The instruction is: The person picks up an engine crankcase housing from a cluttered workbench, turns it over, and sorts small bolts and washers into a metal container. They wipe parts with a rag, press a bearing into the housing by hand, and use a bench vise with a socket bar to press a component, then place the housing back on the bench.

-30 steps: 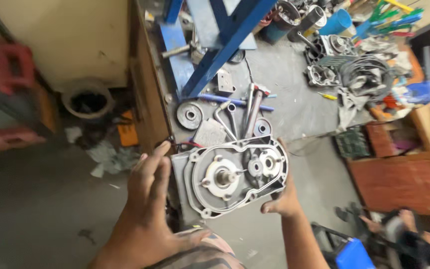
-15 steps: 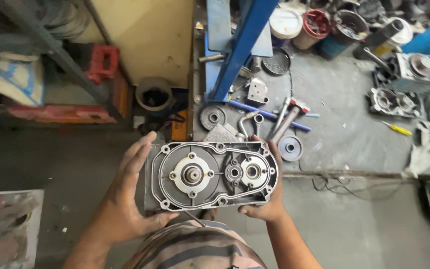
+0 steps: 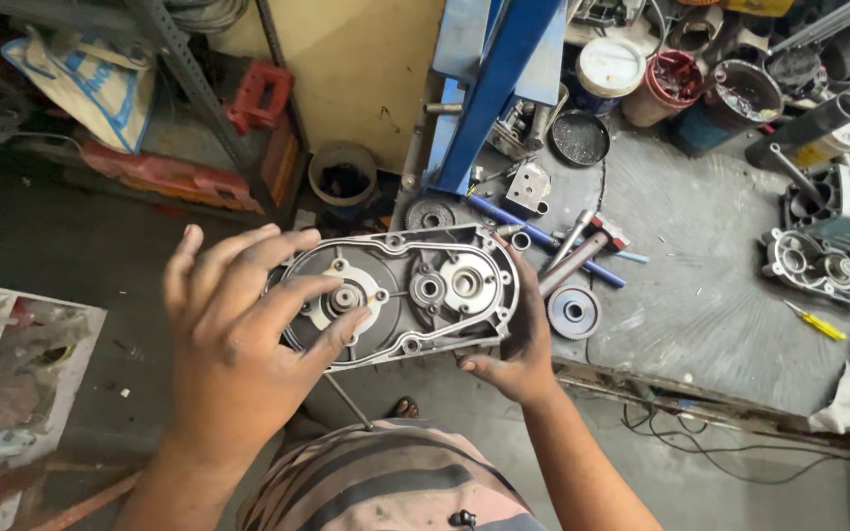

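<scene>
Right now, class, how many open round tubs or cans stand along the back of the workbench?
3: a white-topped tub, a red can right of it, then a dark can. More may be hidden in the clutter.
</scene>
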`<state>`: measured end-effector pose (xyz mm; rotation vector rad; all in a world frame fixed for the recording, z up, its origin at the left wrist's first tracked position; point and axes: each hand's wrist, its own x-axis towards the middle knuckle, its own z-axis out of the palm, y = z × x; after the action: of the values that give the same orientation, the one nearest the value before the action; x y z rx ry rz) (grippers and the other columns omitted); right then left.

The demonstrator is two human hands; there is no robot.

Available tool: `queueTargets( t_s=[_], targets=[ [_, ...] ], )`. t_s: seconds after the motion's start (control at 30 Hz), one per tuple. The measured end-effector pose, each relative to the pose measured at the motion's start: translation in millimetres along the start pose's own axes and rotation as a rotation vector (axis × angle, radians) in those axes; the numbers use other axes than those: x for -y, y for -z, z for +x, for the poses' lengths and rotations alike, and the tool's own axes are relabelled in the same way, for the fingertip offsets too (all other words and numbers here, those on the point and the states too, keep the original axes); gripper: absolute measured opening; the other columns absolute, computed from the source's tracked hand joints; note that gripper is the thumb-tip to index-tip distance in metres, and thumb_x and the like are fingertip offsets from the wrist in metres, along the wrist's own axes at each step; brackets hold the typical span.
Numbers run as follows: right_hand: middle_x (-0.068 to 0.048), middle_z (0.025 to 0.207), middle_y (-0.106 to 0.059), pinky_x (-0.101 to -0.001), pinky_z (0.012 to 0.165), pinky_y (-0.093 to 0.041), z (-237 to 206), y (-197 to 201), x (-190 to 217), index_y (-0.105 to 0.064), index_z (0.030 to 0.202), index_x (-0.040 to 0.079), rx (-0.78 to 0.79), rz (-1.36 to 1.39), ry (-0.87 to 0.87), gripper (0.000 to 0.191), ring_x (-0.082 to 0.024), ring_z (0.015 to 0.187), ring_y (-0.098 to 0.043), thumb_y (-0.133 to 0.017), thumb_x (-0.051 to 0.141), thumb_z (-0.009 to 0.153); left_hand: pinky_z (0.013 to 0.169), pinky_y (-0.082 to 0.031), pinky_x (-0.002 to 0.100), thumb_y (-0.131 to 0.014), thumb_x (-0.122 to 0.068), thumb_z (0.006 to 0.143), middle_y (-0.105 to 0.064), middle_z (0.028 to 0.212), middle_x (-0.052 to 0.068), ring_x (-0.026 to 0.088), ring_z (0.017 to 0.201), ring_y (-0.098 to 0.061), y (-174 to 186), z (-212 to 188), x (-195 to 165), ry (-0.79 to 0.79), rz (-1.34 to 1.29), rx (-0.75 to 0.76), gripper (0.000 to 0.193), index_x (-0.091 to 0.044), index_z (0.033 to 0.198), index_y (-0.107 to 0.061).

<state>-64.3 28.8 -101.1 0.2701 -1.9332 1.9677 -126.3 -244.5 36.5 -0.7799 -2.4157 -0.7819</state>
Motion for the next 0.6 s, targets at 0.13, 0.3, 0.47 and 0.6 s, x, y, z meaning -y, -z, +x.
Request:
queueTargets(
  t_s=[0.13,0.3,0.47,0.6],
  targets=[
    [-0.018,0.166,-0.035,-0.0424,0.130,-0.029,-9.7,0.3,-3.6,-0.020,0.164,-0.002,0.003,0.020,0.002,0.124,-0.029,0.155,-0.037,-0.095,0.038,0.074,0.119,-0.032,0.055,-0.085,-0.033,0.081,-0.070,0.108,-0.001,0.023,0.113,-0.063,1.8,1.7,-16.8,0.017,0.055,0.017,0.026,-0.013,0.094,-0.073],
    [-0.018,0.165,-0.037,-0.0416,0.132,-0.028,-7.6,1.9,-7.5,-0.024,0.165,-0.003,0.004,0.006,0.019,0.111,-0.028,0.156,-0.038,-0.091,0.026,0.081,0.117,-0.035,0.052,-0.079,-0.027,0.084,-0.070,0.104,0.002,0.024,0.107,-0.064,4.0,4.8,-21.5,0.001,0.046,0.116,0.024,-0.009,0.098,-0.070],
    [-0.018,0.169,-0.033,-0.0405,0.133,-0.024,3.7,5.6,2.3,-0.019,0.166,-0.002,0.049,0.040,-0.011,0.121,-0.028,0.159,-0.033,-0.093,0.032,0.077,0.113,-0.040,0.051,-0.077,-0.023,0.082,-0.068,0.104,0.007,0.029,0.108,-0.063,4.0,9.4,-20.1,-0.070,0.043,0.168,0.028,-0.007,0.102,-0.067],
    [-0.017,0.173,-0.030,-0.0401,0.134,-0.025,22.7,9.9,5.1,-0.012,0.167,-0.001,0.146,-0.005,0.069,0.138,-0.027,0.161,-0.032,-0.097,0.042,0.067,0.110,-0.043,0.051,-0.076,-0.016,0.081,-0.068,0.106,0.009,0.031,0.108,-0.062,2.7,13.6,-22.2,-0.107,0.025,0.174,0.028,-0.005,0.104,-0.065]
  ],
)
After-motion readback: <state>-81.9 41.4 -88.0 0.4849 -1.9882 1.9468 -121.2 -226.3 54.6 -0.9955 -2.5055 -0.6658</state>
